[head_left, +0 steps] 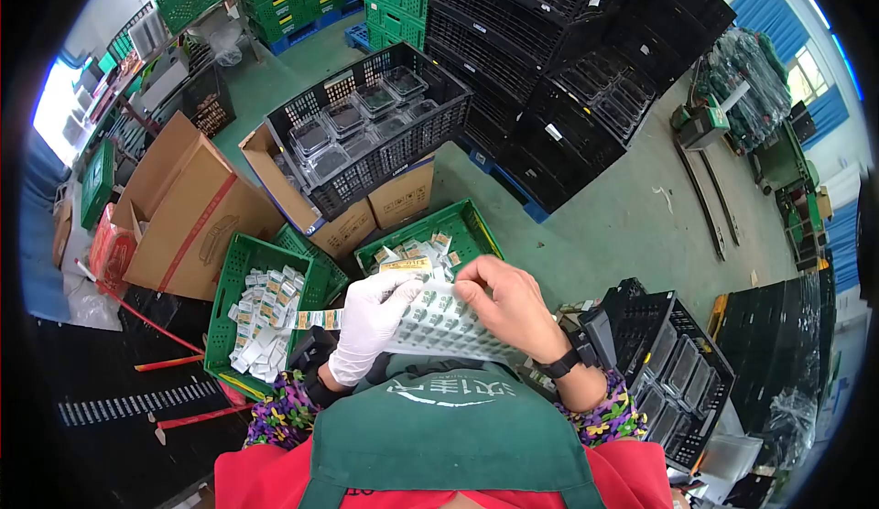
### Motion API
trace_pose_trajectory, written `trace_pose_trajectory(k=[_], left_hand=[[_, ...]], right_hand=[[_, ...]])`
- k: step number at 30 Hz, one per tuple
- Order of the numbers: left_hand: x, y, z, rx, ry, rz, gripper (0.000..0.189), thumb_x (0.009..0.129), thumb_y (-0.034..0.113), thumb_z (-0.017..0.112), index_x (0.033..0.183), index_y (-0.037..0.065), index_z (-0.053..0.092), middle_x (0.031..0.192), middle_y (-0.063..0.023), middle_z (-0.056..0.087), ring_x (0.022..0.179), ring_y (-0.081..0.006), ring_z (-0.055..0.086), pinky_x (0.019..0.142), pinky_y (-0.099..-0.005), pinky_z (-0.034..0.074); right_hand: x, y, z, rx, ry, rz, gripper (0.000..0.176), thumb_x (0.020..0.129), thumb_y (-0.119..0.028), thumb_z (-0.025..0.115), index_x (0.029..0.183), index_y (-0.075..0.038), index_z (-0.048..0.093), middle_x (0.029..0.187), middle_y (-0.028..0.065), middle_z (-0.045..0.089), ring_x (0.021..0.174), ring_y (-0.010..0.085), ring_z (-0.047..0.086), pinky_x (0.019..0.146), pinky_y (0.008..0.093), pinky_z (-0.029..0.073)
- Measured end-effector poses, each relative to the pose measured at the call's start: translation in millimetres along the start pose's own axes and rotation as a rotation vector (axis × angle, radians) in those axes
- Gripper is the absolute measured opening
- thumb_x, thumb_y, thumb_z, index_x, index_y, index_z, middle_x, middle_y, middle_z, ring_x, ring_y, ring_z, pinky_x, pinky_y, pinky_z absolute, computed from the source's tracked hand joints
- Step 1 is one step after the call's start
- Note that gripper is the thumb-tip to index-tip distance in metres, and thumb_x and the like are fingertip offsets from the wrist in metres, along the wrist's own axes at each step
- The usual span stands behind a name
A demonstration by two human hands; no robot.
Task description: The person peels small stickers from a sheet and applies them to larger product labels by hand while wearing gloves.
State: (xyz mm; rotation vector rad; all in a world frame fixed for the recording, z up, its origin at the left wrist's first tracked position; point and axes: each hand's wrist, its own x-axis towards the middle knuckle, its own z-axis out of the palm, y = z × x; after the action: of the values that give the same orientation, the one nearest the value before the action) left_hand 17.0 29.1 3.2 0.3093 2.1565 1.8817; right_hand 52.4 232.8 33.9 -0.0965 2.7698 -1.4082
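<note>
My left hand (371,319), in a white glove, is closed around a small white packet with a yellow-orange label (407,265); its thumb presses near the edge of a sheet of stickers. More labelled packets (318,319) stick out on the left side of that hand. My bare right hand (515,303) pinches the top of the pale sticker sheet (444,324), printed with rows of green marks, in front of my apron. Below the hands, a green crate (472,225) holds loose packets (439,245). Another green crate (222,303) at left is heaped with similar packets (267,312).
Ahead, a black crate (444,88) of clear plastic boxes rests on a cardboard box (403,193). Stacked black crates (513,79) stand beyond it. A black crate (719,344) with clear trays is at right. An open carton (201,216) stands at left; a pallet jack (703,189) is farther right.
</note>
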Motion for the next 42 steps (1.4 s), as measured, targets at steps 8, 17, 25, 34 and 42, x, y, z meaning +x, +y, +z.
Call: trace_pose_trajectory(k=[8,17,25,34,42], left_hand=[[5,-2,3,-0.033,-0.045,0.035,0.016,0.091,0.008,0.064,0.100,-0.003,0.070,0.083,-0.0058,0.069,0.071,-0.0083,0.058,0.063,-0.0248,0.047],[2,7,-4,0.106,-0.292,0.198,0.012,0.089,0.009,0.067,0.097,0.002,0.073,0.095,-0.0105,0.073,0.084,-0.0193,0.069,0.075,-0.0299,0.053],[-8,-20,-6,0.235,-0.298,0.251,0.013,0.087,0.012,0.069,0.097,0.006,0.075,0.090,-0.0114,0.073,0.082,-0.0245,0.070,0.075,-0.0322,0.053],[-4,-4,1,0.259,-0.091,0.349,0.015,0.086,0.012,0.070,0.098,0.005,0.074,0.093,-0.0127,0.073,0.081,-0.0271,0.070,0.073,-0.0348,0.054],[-3,-8,5,0.381,-0.029,0.479,0.016,0.082,0.013,0.073,0.098,0.009,0.074,0.091,-0.0107,0.073,0.081,-0.0282,0.070,0.069,-0.0365,0.056]], right_hand=[[13,-4,5,0.101,0.213,-0.393,0.011,0.084,-0.006,0.066,0.085,-0.003,0.055,0.084,0.0070,0.056,0.077,0.0231,0.057,0.071,0.0317,0.046],[36,-10,-1,1.021,-0.279,0.133,0.015,0.095,-0.019,0.064,0.091,-0.008,0.056,0.087,-0.0024,0.057,0.079,0.0047,0.053,0.073,0.0219,0.045],[77,18,-31,1.101,0.084,0.117,0.012,0.094,-0.016,0.065,0.096,-0.004,0.061,0.090,-0.0020,0.062,0.079,0.0043,0.053,0.072,0.0213,0.045],[22,14,14,0.512,0.100,0.083,0.013,0.087,-0.013,0.072,0.088,-0.001,0.066,0.089,0.0004,0.062,0.088,0.0097,0.055,0.081,0.0257,0.043],[22,2,26,-0.148,0.312,0.016,0.031,0.085,-0.019,0.073,0.105,-0.003,0.055,0.089,0.0037,0.064,0.088,0.0161,0.059,0.078,0.0326,0.046]])
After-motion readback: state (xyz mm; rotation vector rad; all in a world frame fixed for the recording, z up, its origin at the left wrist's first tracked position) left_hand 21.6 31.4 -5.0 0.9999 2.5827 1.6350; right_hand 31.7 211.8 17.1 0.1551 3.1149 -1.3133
